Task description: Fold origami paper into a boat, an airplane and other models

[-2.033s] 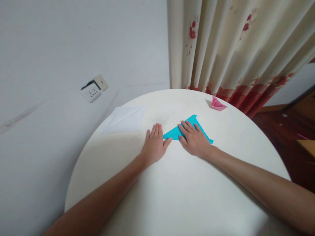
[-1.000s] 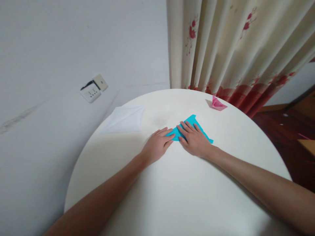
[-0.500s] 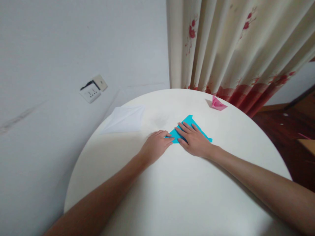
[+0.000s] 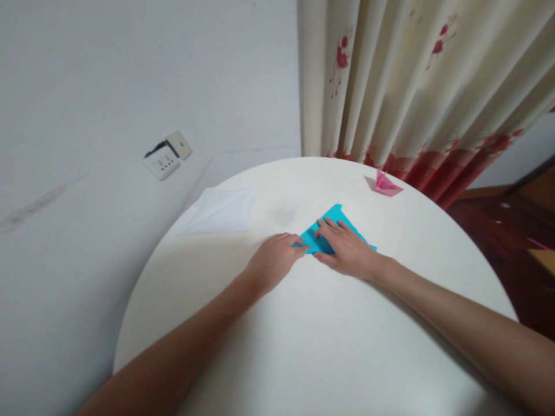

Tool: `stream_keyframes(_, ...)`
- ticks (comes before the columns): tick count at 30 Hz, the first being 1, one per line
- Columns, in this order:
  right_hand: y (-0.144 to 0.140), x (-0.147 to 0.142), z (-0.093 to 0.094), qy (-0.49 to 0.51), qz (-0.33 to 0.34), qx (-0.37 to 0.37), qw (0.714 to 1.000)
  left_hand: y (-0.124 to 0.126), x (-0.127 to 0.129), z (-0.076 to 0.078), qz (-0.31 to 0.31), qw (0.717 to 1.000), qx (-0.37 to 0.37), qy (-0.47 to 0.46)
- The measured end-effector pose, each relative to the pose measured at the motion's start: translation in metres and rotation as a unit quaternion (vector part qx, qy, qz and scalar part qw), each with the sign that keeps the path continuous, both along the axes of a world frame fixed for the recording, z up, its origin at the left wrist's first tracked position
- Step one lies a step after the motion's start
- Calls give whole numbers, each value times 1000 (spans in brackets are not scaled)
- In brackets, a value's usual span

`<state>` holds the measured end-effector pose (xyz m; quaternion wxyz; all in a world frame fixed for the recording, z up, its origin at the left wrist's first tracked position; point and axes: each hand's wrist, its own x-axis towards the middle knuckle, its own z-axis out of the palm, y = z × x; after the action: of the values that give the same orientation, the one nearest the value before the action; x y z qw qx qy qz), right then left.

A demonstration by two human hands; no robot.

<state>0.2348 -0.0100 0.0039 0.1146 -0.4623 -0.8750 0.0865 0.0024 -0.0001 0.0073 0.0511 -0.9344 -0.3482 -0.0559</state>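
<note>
A folded turquoise paper [image 4: 332, 218] lies flat on the round white table [image 4: 321, 335], a little past its middle. My right hand [image 4: 347, 249] lies palm down on the paper, fingers spread and pressing it to the table. My left hand [image 4: 274, 260] is curled beside it, and its fingertips pinch the paper's left corner, which is folded in under them. Much of the paper is hidden beneath both hands.
A white sheet of paper [image 4: 221, 211] lies at the table's far left edge. A small pink folded paper figure [image 4: 385, 185] sits at the far right rim. Behind are a wall with a socket [image 4: 167, 155] and a flowered curtain [image 4: 411, 86].
My left hand went from flat beside the paper to curled on its left corner, and the pointed left tip is folded in. My right hand stays pressed on the paper.
</note>
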Motion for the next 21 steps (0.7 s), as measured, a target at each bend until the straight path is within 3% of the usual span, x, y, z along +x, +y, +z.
stream_keyframes(10, 3, 9, 20, -20, 48, -16, 998, -3, 1, 1, 3, 1000, -10, -1)
stream_keyframes(21, 4, 17, 15, -32, 50, -6, 998, -5, 3, 3, 17, 999, -26, -11)
